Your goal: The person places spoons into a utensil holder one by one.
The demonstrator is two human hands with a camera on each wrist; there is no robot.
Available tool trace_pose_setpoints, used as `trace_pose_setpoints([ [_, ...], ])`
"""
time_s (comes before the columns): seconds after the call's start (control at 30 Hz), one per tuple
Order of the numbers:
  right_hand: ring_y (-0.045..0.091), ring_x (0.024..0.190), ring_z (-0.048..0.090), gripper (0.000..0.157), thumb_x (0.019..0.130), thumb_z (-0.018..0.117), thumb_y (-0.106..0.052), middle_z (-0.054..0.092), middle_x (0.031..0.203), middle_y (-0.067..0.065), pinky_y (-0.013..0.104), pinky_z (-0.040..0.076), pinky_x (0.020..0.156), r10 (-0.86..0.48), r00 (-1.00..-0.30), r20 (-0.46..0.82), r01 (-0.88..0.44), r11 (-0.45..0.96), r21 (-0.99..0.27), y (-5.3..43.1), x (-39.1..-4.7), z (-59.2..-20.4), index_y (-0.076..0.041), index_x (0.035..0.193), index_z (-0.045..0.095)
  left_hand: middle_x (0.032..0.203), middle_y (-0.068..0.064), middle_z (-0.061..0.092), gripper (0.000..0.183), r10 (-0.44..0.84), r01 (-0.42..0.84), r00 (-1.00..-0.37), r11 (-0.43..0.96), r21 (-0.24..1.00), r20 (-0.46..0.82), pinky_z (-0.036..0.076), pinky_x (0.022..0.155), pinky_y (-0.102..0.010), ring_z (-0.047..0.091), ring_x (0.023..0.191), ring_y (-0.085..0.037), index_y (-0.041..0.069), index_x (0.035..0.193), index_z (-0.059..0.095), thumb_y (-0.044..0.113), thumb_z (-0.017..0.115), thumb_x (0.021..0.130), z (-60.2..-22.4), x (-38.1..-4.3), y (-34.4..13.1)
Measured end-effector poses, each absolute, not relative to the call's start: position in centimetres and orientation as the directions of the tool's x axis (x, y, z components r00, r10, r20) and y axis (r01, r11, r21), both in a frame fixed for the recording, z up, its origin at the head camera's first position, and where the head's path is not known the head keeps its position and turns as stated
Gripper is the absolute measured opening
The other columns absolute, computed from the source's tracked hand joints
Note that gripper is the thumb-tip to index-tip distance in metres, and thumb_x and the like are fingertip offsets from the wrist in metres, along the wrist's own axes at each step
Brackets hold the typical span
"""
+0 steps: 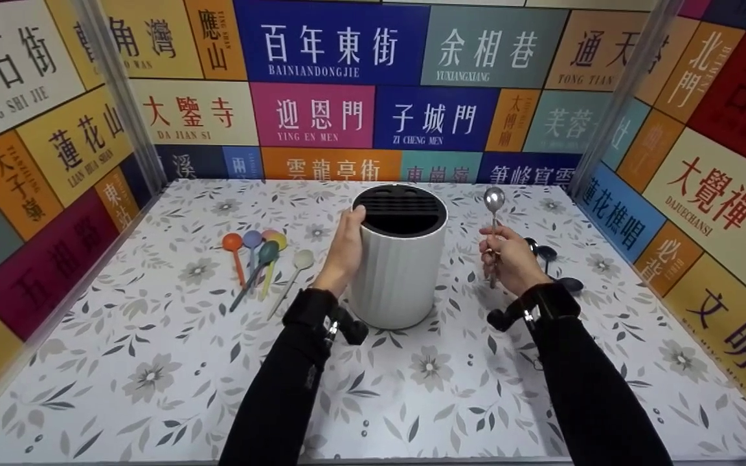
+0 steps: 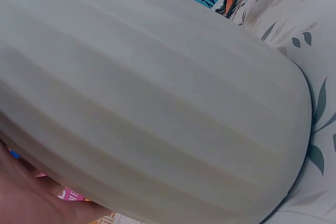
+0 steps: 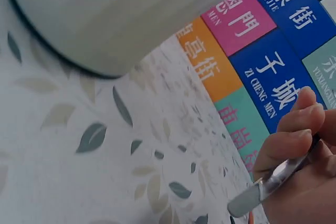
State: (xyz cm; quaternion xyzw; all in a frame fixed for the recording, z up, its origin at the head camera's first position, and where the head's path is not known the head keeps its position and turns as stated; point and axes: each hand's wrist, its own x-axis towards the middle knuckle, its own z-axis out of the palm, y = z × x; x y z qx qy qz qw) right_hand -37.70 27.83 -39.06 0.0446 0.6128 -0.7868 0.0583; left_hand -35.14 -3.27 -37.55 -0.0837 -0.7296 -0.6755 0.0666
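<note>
A white ribbed cylindrical utensil holder (image 1: 396, 278) with a black slotted top (image 1: 400, 211) stands upright on the table. My left hand (image 1: 345, 249) grips its left side, with a fingertip at the rim. The holder's wall (image 2: 152, 93) fills most of the left wrist view, where only part of the left hand (image 2: 37, 195) shows. To the right of the holder, my right hand (image 1: 509, 259) pinches a shiny metal spoon (image 1: 493, 200) by its handle, bowl upward. In the right wrist view, the handle's end (image 3: 245, 201) sticks out below the fingers of the right hand (image 3: 302, 161).
Several coloured spoons lie left of the holder, among them an orange spoon (image 1: 233, 243) and a pale green spoon (image 1: 303, 260). Dark spoons (image 1: 567, 283) lie behind my right wrist, partly hidden. Sign-covered walls (image 1: 331, 45) enclose the flower-patterned table (image 1: 153, 382).
</note>
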Motion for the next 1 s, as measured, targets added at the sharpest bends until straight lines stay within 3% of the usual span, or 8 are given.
trace_pose_setpoints([
  [0.07,0.009,0.055,0.039,0.009,0.113,0.040,-0.013,0.050,0.071,-0.001,0.022,0.034,0.051,-0.041,-0.992,-0.122,0.129,-0.288,-0.949,27.3,-37.5,-38.3,-0.009,0.111,0.049,0.168,-0.013,0.030,0.063,0.036,0.218,-0.976,0.069,0.974,0.216,0.018,0.127,-0.038,0.025,0.156,-0.026,0.005,0.156,0.038,0.047,0.030,0.109,-37.6,-35.2,-3.2],
  [0.17,0.010,0.051,0.028,0.035,0.112,0.045,-0.023,0.036,0.060,-0.005,0.022,0.023,0.049,-0.041,-0.995,-0.093,0.102,-0.342,-0.934,26.5,-37.2,-37.1,-0.013,0.079,0.046,0.169,-0.014,0.030,0.063,0.040,0.224,-0.974,0.066,0.972,0.221,0.018,0.127,-0.038,0.024,0.156,-0.026,0.004,0.156,0.038,0.046,0.030,0.109,-37.7,-35.2,-3.2],
  [0.27,0.010,0.047,0.018,0.059,0.112,0.045,-0.036,0.020,0.055,-0.007,0.025,0.013,0.049,-0.053,-0.998,-0.035,0.051,-0.347,-0.936,25.6,-36.7,-35.8,-0.018,0.058,0.031,0.165,-0.015,0.035,0.061,0.034,0.233,-0.972,0.070,0.970,0.231,0.020,0.126,-0.038,0.029,0.154,-0.027,0.004,0.153,0.041,0.044,0.030,0.109,-37.7,-35.2,-3.2],
  [0.63,0.012,0.048,0.009,0.057,0.112,0.047,-0.037,0.012,0.061,-0.003,0.030,0.008,0.050,0.007,-0.983,0.182,-0.176,-0.303,-0.937,22.2,-35.5,-30.6,-0.018,0.062,0.026,0.151,-0.012,0.044,0.053,0.030,0.226,-0.974,0.087,0.970,0.224,0.022,0.125,-0.042,0.034,0.149,-0.025,0.009,0.135,0.049,0.050,0.028,0.109,-37.6,-35.1,-3.3],
  [0.8,0.012,0.048,0.009,0.057,0.113,0.044,-0.031,0.012,0.061,-0.003,0.029,0.008,0.048,0.048,-0.951,0.305,-0.303,-0.324,-0.896,20.8,-35.2,-28.6,-0.017,0.062,0.023,0.155,-0.013,0.044,0.055,0.024,0.229,-0.973,0.086,0.970,0.228,0.023,0.125,-0.041,0.034,0.150,-0.026,0.008,0.141,0.048,0.049,0.029,0.109,-37.7,-35.2,-3.3],
  [1.0,0.012,0.048,0.007,0.056,0.113,0.043,-0.026,0.010,0.060,-0.003,0.027,0.007,0.046,0.034,-0.908,0.418,-0.396,-0.400,-0.826,19.0,-34.4,-26.3,-0.016,0.062,0.023,0.169,-0.012,0.030,0.063,0.026,0.209,-0.978,0.090,0.974,0.208,0.017,0.127,-0.040,0.023,0.157,-0.026,0.008,0.152,0.042,0.050,0.030,0.108,-37.7,-35.1,-3.4],
])
